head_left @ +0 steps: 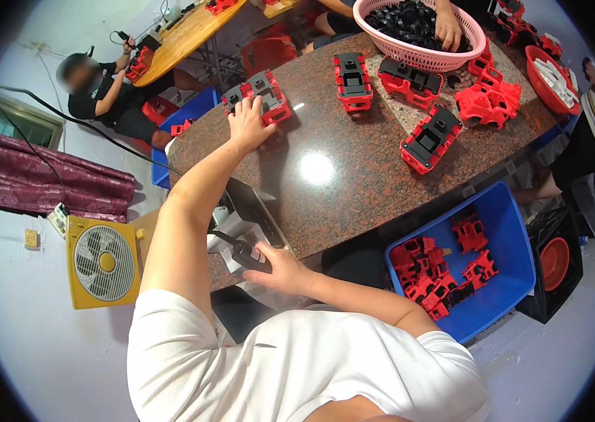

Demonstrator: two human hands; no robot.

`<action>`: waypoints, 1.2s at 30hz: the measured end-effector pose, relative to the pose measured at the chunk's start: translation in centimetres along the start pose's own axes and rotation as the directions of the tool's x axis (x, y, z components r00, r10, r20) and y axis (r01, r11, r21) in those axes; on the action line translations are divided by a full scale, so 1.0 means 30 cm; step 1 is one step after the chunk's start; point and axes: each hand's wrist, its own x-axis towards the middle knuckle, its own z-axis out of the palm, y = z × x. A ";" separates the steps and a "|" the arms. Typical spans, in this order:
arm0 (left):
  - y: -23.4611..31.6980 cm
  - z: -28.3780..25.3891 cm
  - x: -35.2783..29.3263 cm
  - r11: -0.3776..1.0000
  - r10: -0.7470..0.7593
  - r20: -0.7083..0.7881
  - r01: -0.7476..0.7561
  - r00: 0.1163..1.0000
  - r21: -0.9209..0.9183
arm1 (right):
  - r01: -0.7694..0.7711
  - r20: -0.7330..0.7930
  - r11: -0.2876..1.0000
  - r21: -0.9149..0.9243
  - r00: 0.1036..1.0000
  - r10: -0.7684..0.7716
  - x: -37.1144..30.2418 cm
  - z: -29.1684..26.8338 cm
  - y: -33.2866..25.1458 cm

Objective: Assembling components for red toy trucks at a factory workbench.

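Observation:
My left hand (247, 128) reaches out over the table, its fingers over the edge of a red-and-black toy car body (269, 97); a second such body (231, 98) sits close against it, partly hidden by my fingers. Near the table's front edge, my right hand (283, 271) is wrapped round a black electric screwdriver (247, 253), its front end pointing left. Further right stand more toy car bodies: one upright in the middle (354, 81), one near the basket (410, 83) and one tilted in front (432, 139). Red shells without black tops (489, 102) lie beside them.
A pink basket (417, 53) of black parts stands at the back, another person's hand (446, 28) in it. A blue bin (515, 281) of red shells is below right. A red bowl (570, 105) holds white parts. A yellow fan (72, 281) stands left; another person (104, 98) works behind.

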 end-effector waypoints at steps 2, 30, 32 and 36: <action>-0.007 0.018 0.010 0.996 0.089 -0.028 -0.089 0.996 0.003 | -0.011 0.000 1.000 0.023 1.000 0.011 0.008 -0.002 0.000; 0.672 -0.037 0.108 0.879 0.442 -0.055 -0.445 0.895 -0.169 | -0.100 0.033 0.994 -0.053 0.994 0.102 -0.082 -0.065 -0.010; 0.681 -0.042 0.066 0.843 0.502 -0.108 -0.513 0.858 -0.162 | -0.083 0.005 0.996 -0.031 0.997 0.083 -0.093 -0.065 -0.025; 0.677 -0.144 -0.056 0.792 0.607 -0.012 -0.606 0.795 -0.078 | -0.081 -0.032 0.996 -0.043 0.996 0.079 -0.103 -0.091 -0.018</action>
